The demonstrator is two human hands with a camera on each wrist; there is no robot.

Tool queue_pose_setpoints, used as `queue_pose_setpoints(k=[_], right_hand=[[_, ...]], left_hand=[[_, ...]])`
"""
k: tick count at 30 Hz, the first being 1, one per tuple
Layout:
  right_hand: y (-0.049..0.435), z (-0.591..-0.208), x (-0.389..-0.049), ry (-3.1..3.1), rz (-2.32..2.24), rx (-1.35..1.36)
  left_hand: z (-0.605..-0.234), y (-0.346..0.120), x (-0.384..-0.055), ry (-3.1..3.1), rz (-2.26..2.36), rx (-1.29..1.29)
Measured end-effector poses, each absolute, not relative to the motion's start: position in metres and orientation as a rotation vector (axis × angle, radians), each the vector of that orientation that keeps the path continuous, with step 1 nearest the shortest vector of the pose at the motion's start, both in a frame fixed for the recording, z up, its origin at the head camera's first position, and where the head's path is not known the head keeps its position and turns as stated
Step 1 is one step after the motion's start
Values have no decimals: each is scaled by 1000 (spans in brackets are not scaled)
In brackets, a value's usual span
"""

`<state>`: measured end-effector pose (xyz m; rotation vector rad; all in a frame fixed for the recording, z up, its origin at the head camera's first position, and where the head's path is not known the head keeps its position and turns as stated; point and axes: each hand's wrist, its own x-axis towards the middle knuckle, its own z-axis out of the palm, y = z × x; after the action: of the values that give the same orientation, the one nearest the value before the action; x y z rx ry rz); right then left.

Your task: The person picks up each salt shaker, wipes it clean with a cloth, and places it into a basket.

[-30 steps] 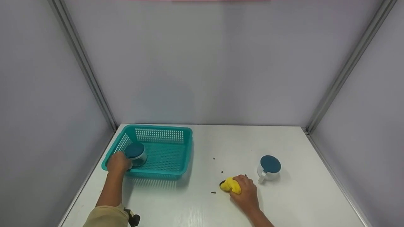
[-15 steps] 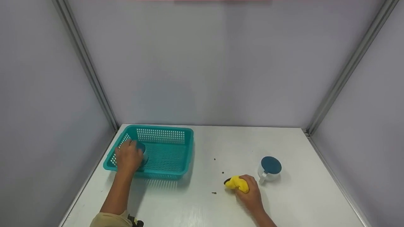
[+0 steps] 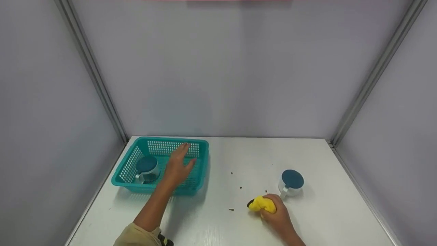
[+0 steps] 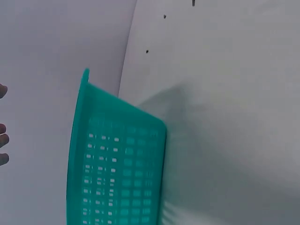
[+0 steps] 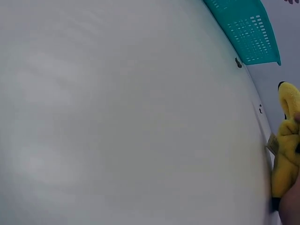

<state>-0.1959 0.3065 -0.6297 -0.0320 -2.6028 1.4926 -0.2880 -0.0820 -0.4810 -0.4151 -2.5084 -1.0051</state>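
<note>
- Standing near the far-left corner of the white worktop (image 3: 211,225), a teal basket (image 3: 203,167) with gridded walls runs close to the left and far edges
- Inside it, by its left wall, a mug (image 3: 149,174) with a blue top sits upright, its pale handle turned to the basket's near-left corner
- Over the basket's right half is the left hand (image 3: 177,168), holding nothing, fingers stretched toward the far edge and thumb spread wide; in the left wrist view its fingertips show apart from the basket's rim
- A beige sleeve (image 3: 138,235) covers that forearm, with a black strap (image 3: 165,240) beside it at the worktop's near edge
- Small dark bits (image 3: 231,209) lie scattered across the middle of the worktop, right of the basket
- Right of centre, toward the near edge, a yellow plush thing (image 3: 262,204) with a dark tip is gripped in the right hand (image 3: 278,215), fingers curled round it; whether it touches the surface I cannot tell
- The two hands are well apart
- Just beyond the right hand, nearer the right edge, a second mug (image 3: 291,184) with a blue top stands upright, handle pointing toward the near edge and slightly left
</note>
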Motion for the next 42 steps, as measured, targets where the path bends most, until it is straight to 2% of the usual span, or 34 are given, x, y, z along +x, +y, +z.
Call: queue_pose_setpoints(k=[7, 19, 32, 42], right_hand=[[318, -629, -188, -2650, 1468, -67], [341, -629, -181, -2703, 1339, -70], [385, -626, -165, -2761, 1139, -234], [378, -626, -164, -2723, 981, -165]], left_hand=[[-478, -32, -284, -2471, -1146, -573], [-494, 30, -284, -2557, -1356, -563], [-524, 89, -277, -2631, -1668, -531], [-534, 129, -273, -2617, -1736, -523]])
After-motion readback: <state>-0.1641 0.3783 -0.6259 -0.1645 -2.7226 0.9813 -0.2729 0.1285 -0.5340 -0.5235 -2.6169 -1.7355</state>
